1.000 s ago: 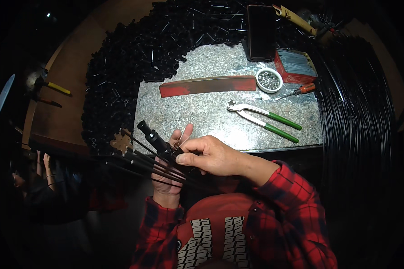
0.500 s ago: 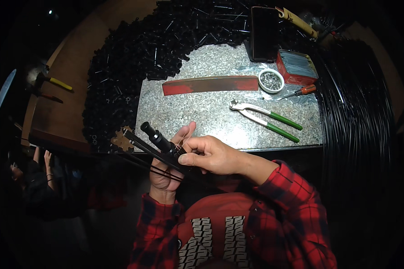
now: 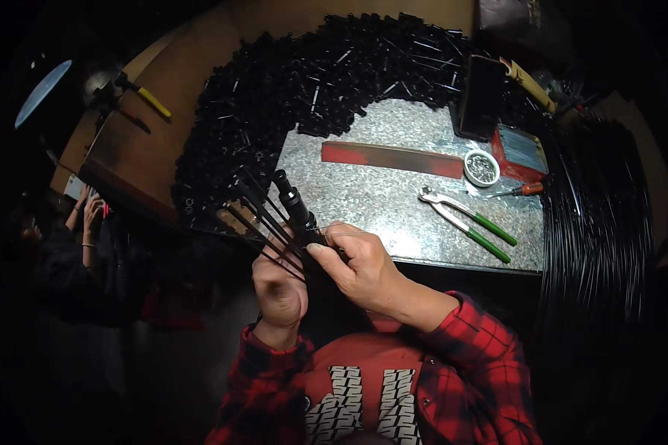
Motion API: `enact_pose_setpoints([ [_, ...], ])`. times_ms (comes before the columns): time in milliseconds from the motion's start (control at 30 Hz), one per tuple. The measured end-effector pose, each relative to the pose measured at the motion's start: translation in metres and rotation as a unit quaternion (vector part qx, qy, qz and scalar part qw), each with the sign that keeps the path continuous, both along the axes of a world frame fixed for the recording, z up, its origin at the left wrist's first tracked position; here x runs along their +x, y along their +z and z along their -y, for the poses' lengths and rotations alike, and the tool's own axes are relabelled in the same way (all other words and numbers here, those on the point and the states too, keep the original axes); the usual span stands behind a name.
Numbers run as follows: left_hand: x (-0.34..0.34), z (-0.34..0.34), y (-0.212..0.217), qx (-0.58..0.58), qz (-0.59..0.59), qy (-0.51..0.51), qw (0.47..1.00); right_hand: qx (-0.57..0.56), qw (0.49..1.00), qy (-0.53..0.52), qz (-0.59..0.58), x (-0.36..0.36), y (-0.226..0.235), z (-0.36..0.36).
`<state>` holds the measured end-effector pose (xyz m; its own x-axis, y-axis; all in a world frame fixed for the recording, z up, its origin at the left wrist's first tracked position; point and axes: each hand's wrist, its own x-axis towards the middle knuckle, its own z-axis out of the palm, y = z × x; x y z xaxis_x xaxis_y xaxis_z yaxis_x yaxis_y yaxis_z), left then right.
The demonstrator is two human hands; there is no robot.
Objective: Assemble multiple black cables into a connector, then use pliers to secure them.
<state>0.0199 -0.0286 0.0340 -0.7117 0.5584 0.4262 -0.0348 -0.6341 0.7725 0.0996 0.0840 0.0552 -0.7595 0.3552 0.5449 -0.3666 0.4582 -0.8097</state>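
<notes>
Over the table's front edge, I hold a black stepped tube (image 3: pixel 295 205), apparently an umbrella runner, tilted with its narrow end up and away from me. Several thin black rods (image 3: pixel 254 209) that look like umbrella ribs fan out on its left. My left hand (image 3: pixel 280 293) is closed around the lower part of this bundle, behind the rods; motion smears it a little. From the right, my right hand (image 3: pixel 375 271) pinches the tube's lower end with thumb and fingers. A fine wire (image 3: pixel 345 233) shows across its fingers. The joint between rods and tube is mostly hidden.
Green-handled pincers (image 3: pixel 471 226), a red-brown bar (image 3: pixel 390 157), a white bowl of small metal bits (image 3: pixel 482 169) and a screwdriver (image 3: pixel 523 190) lie on the stone-patterned board. Black tubes (image 3: pixel 274 96) are heaped behind; black rods (image 3: pixel 597 222) hang at right. Another person's hands (image 3: pixel 90 215) show far left.
The view has shifted, so the table sits further right and lower. My left hand's raised fingers have curled in, the rods have fanned wider, and the tube stands more upright.
</notes>
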Motion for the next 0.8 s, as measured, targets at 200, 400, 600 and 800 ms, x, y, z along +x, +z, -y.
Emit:
enact_pose_setpoints([
  [200, -0.005, 0.017, 0.025, -0.188, -0.026, 0.139, 0.972, 0.017, 1.0, 0.009, 0.004, -0.006, -0.001, 0.007],
  [400, -0.007, 0.025, 0.029, -0.239, -0.061, 0.172, 0.954, 0.045, 0.997, 0.061, 0.016, -0.007, -0.005, 0.009],
  [600, -0.013, 0.028, 0.016, -0.15, -0.005, 0.141, 0.978, 0.022, 0.998, 0.046, 0.028, -0.007, -0.009, 0.015],
  [800, -0.016, 0.027, 0.015, -0.115, 0.006, 0.108, 0.988, -0.009, 0.993, 0.076, 0.09, -0.008, -0.007, 0.006],
])
